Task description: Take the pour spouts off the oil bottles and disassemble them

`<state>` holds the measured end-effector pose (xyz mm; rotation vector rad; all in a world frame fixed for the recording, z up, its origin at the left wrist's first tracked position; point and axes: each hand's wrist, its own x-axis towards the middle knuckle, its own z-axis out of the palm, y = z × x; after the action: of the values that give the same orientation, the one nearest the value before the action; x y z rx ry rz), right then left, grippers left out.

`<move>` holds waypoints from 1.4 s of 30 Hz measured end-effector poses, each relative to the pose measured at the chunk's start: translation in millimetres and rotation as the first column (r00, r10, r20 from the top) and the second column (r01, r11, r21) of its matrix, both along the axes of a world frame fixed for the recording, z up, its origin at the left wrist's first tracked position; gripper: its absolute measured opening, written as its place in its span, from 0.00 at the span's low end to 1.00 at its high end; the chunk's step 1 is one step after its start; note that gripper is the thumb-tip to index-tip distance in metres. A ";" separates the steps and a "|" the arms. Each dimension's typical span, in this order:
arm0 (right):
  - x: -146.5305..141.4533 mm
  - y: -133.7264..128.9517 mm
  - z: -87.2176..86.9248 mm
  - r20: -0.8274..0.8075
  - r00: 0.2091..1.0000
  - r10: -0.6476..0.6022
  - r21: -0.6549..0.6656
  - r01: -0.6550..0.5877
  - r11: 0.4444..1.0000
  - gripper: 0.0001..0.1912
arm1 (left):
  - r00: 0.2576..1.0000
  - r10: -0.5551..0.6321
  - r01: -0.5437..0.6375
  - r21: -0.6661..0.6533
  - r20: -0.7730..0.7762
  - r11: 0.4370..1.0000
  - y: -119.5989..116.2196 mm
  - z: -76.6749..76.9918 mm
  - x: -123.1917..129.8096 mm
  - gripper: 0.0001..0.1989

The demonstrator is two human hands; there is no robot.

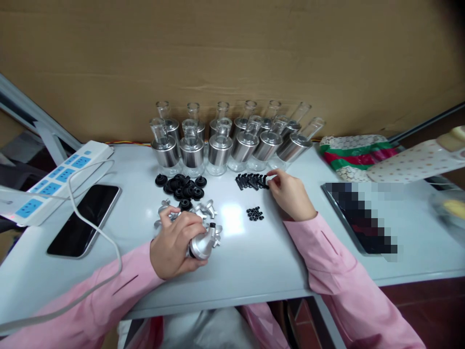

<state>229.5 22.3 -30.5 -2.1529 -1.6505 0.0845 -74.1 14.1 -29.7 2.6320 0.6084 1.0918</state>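
My left hand (174, 245) is wrapped round a silver spout cap (202, 245), which is tilted and has a small black tip on top. Around that hand lie more silver caps (208, 209), partly hidden by its fingers. My right hand (290, 196) pinches at the right end of a row of small black levers (248, 181), its fingertips closed on one of them. A cluster of tiny black rings (255, 214) sits just below the row. Left of the levers is a heap of round black stoppers (179, 186).
Glass bottles with steel sleeves (220, 149) stand in two rows at the back, against a cardboard wall (232, 53). At left are a power strip (54, 184), a phone (85, 220) and a white cable (90, 220). A dark, partly pixelated device (348, 218) lies at right.
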 end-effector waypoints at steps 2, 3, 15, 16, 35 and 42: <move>-0.9 0.0 0.6 -0.027 0.999 0.020 0.013 -0.020 1.000 0.14 | 1.000 0.002 -0.002 0.001 -0.006 1.000 -0.1 -0.1 -0.7 0.15; -1.5 0.0 0.8 -0.039 0.999 0.033 0.020 -0.033 0.999 0.15 | 1.000 0.003 -0.003 0.004 -0.006 1.000 -0.1 0.1 -0.8 0.15; -2.7 -0.9 -3.4 -0.047 0.992 0.113 0.082 -0.109 0.991 0.17 | 1.000 0.015 -0.015 0.004 -0.013 1.000 -0.1 0.3 -0.8 0.15; -2.1 -0.9 -4.3 -0.031 0.992 0.118 0.080 -0.116 0.990 0.17 | 1.000 0.014 -0.014 0.003 -0.015 1.000 -0.2 0.0 -1.0 0.15; 3.9 2.4 -8.4 -0.001 0.998 0.064 0.083 -0.064 0.995 0.15 | 1.000 -0.001 0.002 0.035 -0.014 0.999 0.9 4.3 0.1 0.18; 5.6 5.7 -12.9 -0.013 1.000 0.003 0.092 -0.002 0.996 0.19 | 1.000 -0.023 0.022 0.028 0.016 0.999 0.9 2.0 0.4 0.18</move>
<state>235.1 28.0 -43.4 -2.0777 -1.6179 0.0228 -73.7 15.0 -27.7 2.6440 0.5630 1.1224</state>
